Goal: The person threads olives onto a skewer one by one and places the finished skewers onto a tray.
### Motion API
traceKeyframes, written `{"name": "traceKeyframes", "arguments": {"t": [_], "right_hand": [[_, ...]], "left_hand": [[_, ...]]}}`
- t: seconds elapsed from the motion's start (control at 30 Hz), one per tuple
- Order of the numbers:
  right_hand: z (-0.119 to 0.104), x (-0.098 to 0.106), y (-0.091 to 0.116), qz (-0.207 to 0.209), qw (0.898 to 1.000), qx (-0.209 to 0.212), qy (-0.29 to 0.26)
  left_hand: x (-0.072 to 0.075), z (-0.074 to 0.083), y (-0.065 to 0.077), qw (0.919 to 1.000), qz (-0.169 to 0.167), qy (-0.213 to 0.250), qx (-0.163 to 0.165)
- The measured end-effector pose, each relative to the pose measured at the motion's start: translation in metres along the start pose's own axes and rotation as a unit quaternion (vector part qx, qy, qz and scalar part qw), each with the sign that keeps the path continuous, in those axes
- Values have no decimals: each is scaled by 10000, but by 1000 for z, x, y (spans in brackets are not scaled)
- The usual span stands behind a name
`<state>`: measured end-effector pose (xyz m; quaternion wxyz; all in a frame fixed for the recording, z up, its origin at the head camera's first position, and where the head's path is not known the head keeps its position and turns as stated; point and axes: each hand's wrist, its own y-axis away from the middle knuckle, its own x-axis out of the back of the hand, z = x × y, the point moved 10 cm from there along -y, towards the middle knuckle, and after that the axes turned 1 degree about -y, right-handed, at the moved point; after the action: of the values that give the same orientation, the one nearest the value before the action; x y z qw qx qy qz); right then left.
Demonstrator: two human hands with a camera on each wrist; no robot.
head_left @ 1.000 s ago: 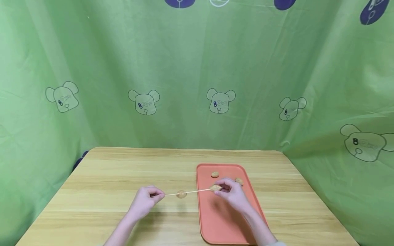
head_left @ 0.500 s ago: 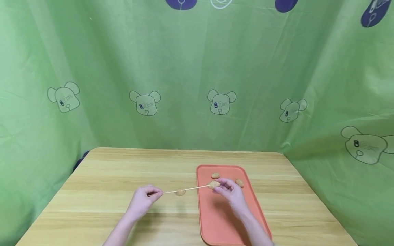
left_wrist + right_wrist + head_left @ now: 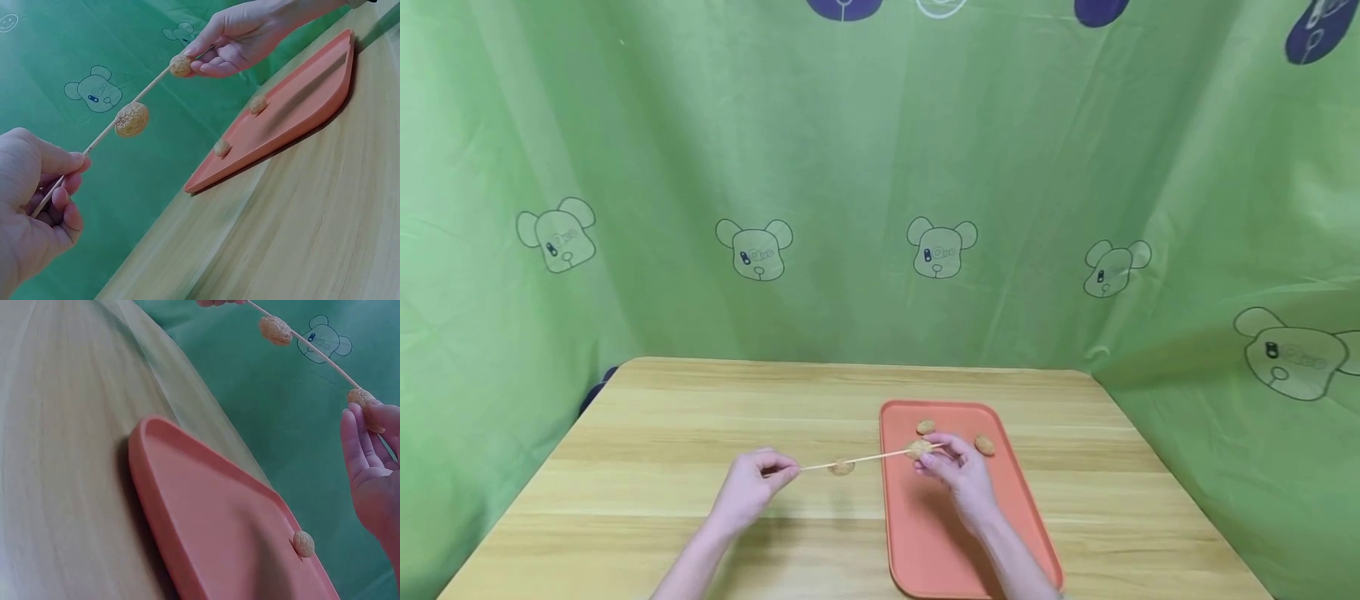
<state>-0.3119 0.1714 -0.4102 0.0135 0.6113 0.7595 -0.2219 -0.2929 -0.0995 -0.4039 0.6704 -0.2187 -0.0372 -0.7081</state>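
Observation:
A thin wooden skewer (image 3: pixel 872 457) is held in the air over the table and tray, its right end slightly higher. My left hand (image 3: pixel 756 490) pinches its left end between thumb and fingers. One wrinkled light-brown ball (image 3: pixel 132 119) is threaded partway along the stick. Near the other end is a second wrinkled ball (image 3: pixel 919 449), run through by the skewer, whose tip shows past it. The thumb and fingers of my right hand (image 3: pixel 964 482) grip this second ball, covering part of it in the right wrist view.
An orange-pink tray (image 3: pixel 936 533) lies on the wooden table (image 3: pixel 700 417), under my right hand. At its far end sit two similar balls, a left one (image 3: pixel 926 427) and a right one (image 3: pixel 984 445). A green curtain (image 3: pixel 842 308) with bear heads hangs behind the table.
My right hand and the ball it grips have moved slightly up and left, so the skewer slants more. The ball sits farther along the stick, with more of the tip showing.

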Motion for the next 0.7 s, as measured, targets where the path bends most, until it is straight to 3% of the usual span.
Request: {"name": "traceKeyframes", "arguments": {"t": [0.23,0.7], "right_hand": [[3,-7,1,-169,9996,12,-232],[7,-1,-2,267,9987,-67,-429]], "left_hand": [[-5,1,0,9999,-38,110,-51],[-7,-3,-1,10000,-39,43,79]]}}
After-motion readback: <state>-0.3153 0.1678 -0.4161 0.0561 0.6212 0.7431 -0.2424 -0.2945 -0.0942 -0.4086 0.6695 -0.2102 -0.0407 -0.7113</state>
